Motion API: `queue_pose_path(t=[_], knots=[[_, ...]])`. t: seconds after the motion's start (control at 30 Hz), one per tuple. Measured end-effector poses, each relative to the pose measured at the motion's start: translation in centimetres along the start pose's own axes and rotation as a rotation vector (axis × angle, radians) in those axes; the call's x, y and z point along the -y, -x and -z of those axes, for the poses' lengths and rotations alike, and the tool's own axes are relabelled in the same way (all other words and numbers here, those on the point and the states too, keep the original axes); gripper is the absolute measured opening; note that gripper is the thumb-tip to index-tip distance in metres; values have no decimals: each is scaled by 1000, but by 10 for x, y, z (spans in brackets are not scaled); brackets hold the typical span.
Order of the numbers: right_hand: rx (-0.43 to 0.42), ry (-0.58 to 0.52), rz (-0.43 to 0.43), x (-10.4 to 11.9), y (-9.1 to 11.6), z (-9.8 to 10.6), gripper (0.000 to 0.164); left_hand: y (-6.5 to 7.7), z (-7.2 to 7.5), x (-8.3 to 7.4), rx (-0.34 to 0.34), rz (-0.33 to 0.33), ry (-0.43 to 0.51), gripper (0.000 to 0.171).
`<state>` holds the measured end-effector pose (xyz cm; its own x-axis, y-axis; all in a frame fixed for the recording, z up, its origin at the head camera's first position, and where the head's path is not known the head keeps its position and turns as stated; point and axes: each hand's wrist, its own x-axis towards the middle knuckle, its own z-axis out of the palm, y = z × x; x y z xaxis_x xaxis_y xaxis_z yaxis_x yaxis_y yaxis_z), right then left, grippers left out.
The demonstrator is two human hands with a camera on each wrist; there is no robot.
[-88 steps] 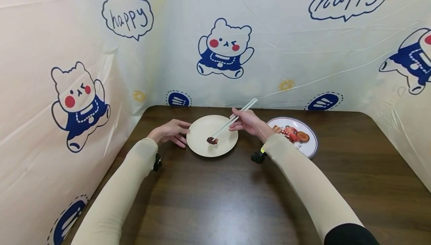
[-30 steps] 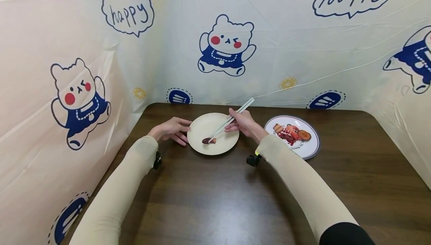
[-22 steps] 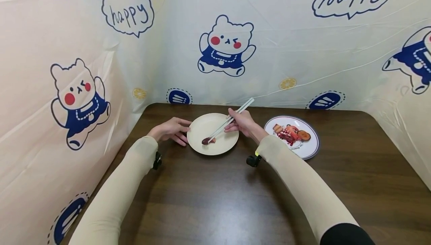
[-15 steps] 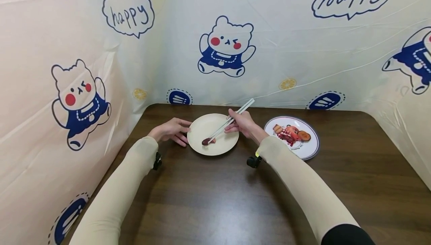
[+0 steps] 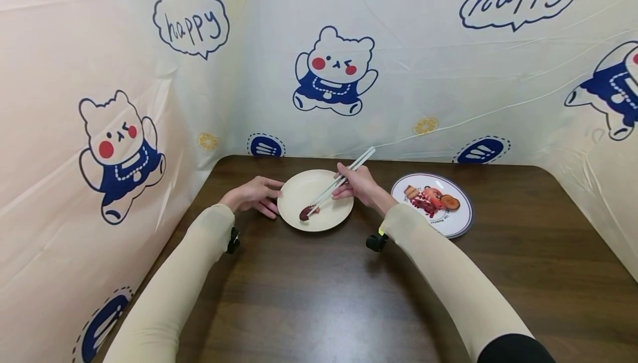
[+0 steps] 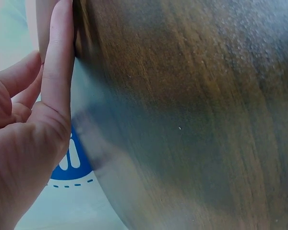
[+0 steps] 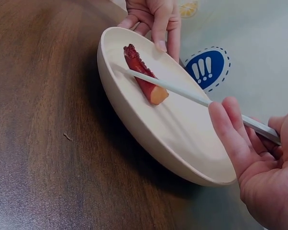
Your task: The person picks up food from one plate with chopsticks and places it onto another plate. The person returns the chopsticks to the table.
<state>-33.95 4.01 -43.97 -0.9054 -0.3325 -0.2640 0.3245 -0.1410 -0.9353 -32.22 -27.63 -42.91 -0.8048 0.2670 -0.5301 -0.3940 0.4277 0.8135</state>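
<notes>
My left hand [image 5: 254, 194] holds the left rim of a cream plate [image 5: 294, 185], pinched between thumb and fingers. A pair of pale chopsticks [image 5: 331, 188] is gripped in my right hand [image 5: 360, 184] over the right side of that plate. Their tips meet a dark red piece of food [image 7: 144, 79] like an octopus tentacle, with a bumpy edge and an orange cut end. In the right wrist view a chopstick crosses over the piece; whether the piece is pinched I cannot tell. In the left wrist view only a sliver of the plate shows.
Right of my right hand stands a white plate [image 5: 461, 216] with a blue rim. Several food pieces [image 5: 431, 199], red and brown, appear on it. All of this is on a dark wooden table [image 5: 309, 296], with a printed cloth [image 5: 399, 64] rising behind it.
Since the earliest frame, the chopstick tips and the red piece have shifted left on the cream plate. Lately the piece has turned, its dark end nearer me. My left hand stays at the rim.
</notes>
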Motion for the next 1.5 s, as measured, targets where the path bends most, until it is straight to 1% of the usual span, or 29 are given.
queue_pose_path(t=[0.37, 0.63, 0.87, 1.0, 1.23, 1.5], knots=[[0, 26, 14, 3, 3, -1, 54, 1, -1, 0, 7, 3, 5, 57], [32, 19, 41, 2, 2, -3, 55, 0, 0, 0, 2, -4, 18, 55], [24, 28, 42, 3, 3, -2, 54, 0, -3, -2, 15, -14, 12, 55], [22, 24, 51, 3, 3, -1, 53, 0, -3, -2, 5, -11, 19, 55], [16, 19, 59, 5, 4, 1, 52, 2, -3, -2, 14, -20, 9, 55], [20, 35, 49, 7, 5, 2, 57, 3, -2, -2, 9, -15, 7, 56]])
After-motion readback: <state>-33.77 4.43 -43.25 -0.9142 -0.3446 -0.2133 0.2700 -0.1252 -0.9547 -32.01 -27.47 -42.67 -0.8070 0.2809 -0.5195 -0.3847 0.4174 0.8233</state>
